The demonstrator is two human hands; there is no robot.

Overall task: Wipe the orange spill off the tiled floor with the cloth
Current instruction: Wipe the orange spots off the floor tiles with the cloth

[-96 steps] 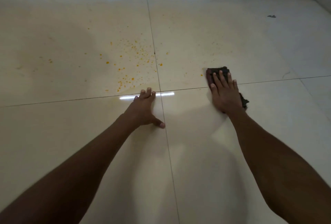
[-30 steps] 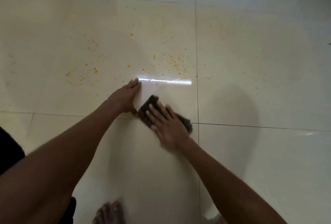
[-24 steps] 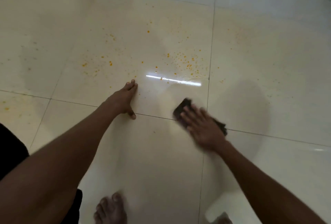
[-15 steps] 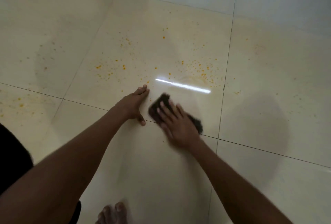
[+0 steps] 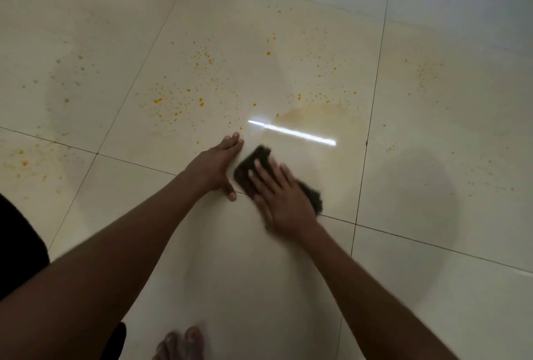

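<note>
A dark cloth (image 5: 248, 168) lies flat on the cream tiled floor (image 5: 259, 273), and my right hand (image 5: 281, 195) presses down on it with fingers spread; the hand is motion-blurred. My left hand (image 5: 216, 165) rests flat on the floor just left of the cloth, fingers together, holding nothing. Orange spill specks (image 5: 184, 100) scatter across the tile beyond both hands, with more at the far left (image 5: 23, 158) and faint ones at the right (image 5: 427, 71). A pale orange smear (image 5: 314, 113) sits above a bright light reflection.
Toes of a bare foot (image 5: 181, 345) show at the bottom edge. Dark clothing (image 5: 20, 247) fills the lower left. Grout lines (image 5: 372, 106) cross the floor. A round shadow (image 5: 421, 186) falls on the right tile.
My right hand has swept the cloth right, then back left beside my left hand. The dense specks near the reflection have turned into a pale smear. The camera has shifted slightly.
</note>
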